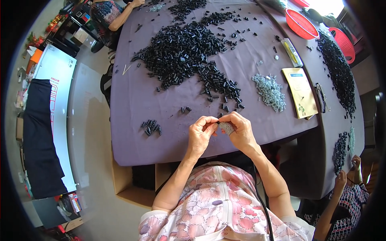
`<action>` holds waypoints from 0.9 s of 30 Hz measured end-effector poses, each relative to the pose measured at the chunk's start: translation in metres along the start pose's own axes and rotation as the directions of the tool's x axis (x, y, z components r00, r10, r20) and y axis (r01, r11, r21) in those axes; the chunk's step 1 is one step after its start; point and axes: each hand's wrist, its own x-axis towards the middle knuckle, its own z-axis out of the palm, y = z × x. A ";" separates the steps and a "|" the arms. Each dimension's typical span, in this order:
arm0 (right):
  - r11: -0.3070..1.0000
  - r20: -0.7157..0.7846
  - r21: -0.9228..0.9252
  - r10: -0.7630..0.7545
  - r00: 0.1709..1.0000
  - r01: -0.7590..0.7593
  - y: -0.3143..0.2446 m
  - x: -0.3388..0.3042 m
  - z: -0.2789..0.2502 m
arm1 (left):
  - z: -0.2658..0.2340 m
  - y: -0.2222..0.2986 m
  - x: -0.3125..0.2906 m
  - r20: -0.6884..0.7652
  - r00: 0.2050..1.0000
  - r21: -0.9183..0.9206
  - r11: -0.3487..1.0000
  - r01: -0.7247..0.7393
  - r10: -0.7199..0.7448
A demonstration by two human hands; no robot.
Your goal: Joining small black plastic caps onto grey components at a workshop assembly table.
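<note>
Near the table's front edge, my left hand [201, 135] and my right hand [243, 131] meet, fingertips pinched together. A small black piece [218, 122] is between the fingertips of both. Under my right fingers sits a speckled grey, rounded thing [226, 128], partly covered; its kind I cannot make out. Just beyond my hands begins a large heap of short black cylindrical pieces [181, 52]. A small group of the black pieces [151, 127] lies to the left of my left hand. Small clear pieces [269, 92] form a pile beyond my right hand.
The table [132, 148] has a grey-purple cloth. At right lie a yellow booklet [298, 90], eyeglasses [320, 97] and a clear case [292, 53]. Red baskets [301, 24] and another black heap [337, 76] are further right. One person [106, 18] sits far left, another [341, 205] lower right.
</note>
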 end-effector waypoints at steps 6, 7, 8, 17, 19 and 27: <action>0.883 0.120 0.362 0.275 0.954 -0.300 0.004 0.008 0.001 | -0.013 -0.004 0.001 0.147 0.986 -0.142 0.985 0.099 -0.078; 0.832 0.247 0.424 0.274 0.930 -0.358 0.007 0.014 -0.003 | -0.015 -0.006 0.001 0.141 0.987 -0.145 0.985 0.093 -0.072; 0.774 0.370 0.473 0.259 0.892 -0.421 0.008 0.018 -0.004 | -0.018 -0.008 0.001 0.161 0.985 -0.173 0.981 0.084 -0.056; 0.959 -0.056 -0.279 -0.072 0.996 0.054 0.015 0.054 0.001 | -0.027 -0.023 0.008 0.099 0.988 -0.563 0.812 0.151 -0.116; 0.942 -0.111 -0.323 -0.139 0.984 0.097 0.013 0.067 0.004 | -0.028 -0.024 0.008 0.085 0.989 -0.591 0.793 0.150 -0.124; 0.809 -0.071 -0.587 -0.105 0.992 0.043 0.031 0.090 0.019 | -0.023 -0.021 0.007 0.052 0.989 -0.606 0.783 0.140 -0.137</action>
